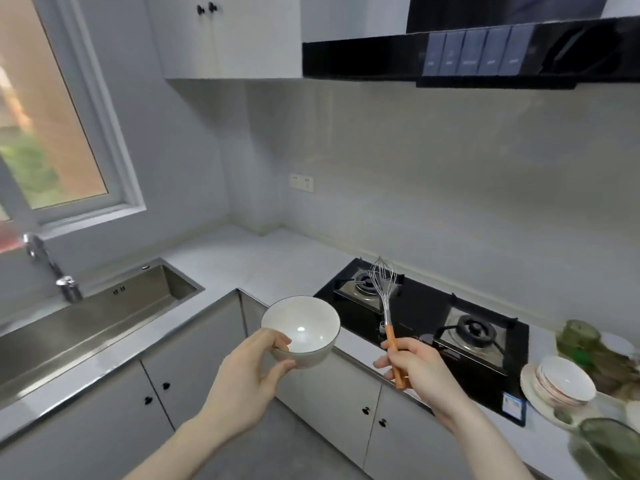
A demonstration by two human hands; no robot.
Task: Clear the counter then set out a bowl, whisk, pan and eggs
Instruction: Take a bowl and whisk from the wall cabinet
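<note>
- Left hand (249, 372): yours, nearest the camera, thumb over the near rim and fingers curled under the base of 1 white bowl (300, 330). You hold it in the air in front of the cabinet doors, not yet on any surface; that grip keeps the mouth level and leaves the underside free to set down.
- White bowl, contents: nothing inside, only a spot of reflected light on the glaze.
- Right hand (415, 362): yours, fingers wrapped round the orange handle of 1 wire whisk (383, 289). The handle leans a little and the wire head points up and away, over the near edge of the gas hob, so the wires touch nothing.
- Judged stage: bowl and whisk are in hand and look ready to be set out; no pan or eggs show in this view.
- Stacked white dishes (562, 382): at the right edge, on the counter just beside the hob, plates and shallow bowls nested together. Greenish glassware (581, 341) sits behind and below them; whether it holds anything is too blurred to tell.
- Gas hob (426, 313): black glass, 2 burners, both bare of pots.
- Steel sink (104, 317): to the left, basin with nothing seen in it, tap (65, 282) at its back edge under the window.
- Pale counter (270, 261): the corner stretch between sink and hob lies beyond your hands, the likely spot for the set.
</note>
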